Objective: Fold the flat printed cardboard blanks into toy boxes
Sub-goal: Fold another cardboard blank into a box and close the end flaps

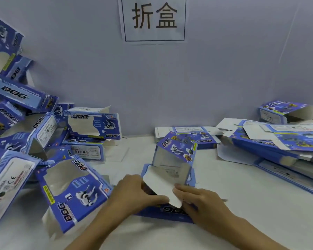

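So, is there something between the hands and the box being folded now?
No, nothing visible. The left hand and right hand both already touch the white flap of the half-folded box.

There is only 1 view, taken from the person's head, looking forward and steeply down over a white table [242,204] toward the pale wall [224,69] behind it. It sits close in: both forearms enter from the bottom edge, and the left hand [134,192] and right hand [202,201] lie near the lower centre. The wide lens bows the edges, so the folded boxes [25,141] at the left lean inward. A paper sign [154,18] on the wall touches the top edge.
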